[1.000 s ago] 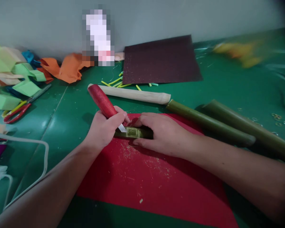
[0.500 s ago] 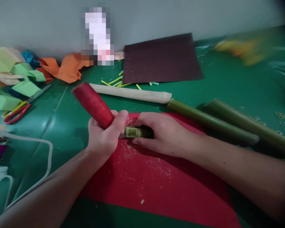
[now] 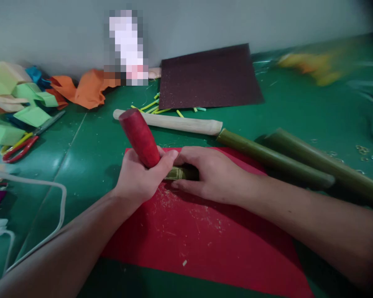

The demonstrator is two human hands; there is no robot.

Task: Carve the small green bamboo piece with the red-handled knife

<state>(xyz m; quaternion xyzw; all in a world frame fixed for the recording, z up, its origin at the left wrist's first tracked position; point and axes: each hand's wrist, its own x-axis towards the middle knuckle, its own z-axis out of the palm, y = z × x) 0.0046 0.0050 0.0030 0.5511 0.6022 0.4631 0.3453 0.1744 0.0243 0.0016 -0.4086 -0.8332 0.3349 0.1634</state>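
My left hand point(image 3: 143, 171) is wrapped round a thick red handle point(image 3: 140, 138), which tilts up and to the left. Whatever the lower end of the handle carries is hidden behind my thumb. My right hand point(image 3: 205, 171) grips a short green bamboo piece point(image 3: 178, 173) that has pale lines cut into its surface. The bamboo lies over a red sheet point(image 3: 199, 244) strewn with fine shavings. The two hands are close together, with the fingers of the left over the near end of the bamboo.
Behind the hands lie a pale stick point(image 3: 180, 123), green bamboo lengths point(image 3: 276, 159) and a dark sheet point(image 3: 208, 78). Red-handled scissors point(image 3: 21, 150), orange paper point(image 3: 88, 89) and a white cable point(image 3: 62, 207) are at the left. Small rings point(image 3: 362, 149) lie at the right.
My left hand has shifted right over the bamboo end, and the red handle has swung to a more upright tilt. My right hand has hardly moved.
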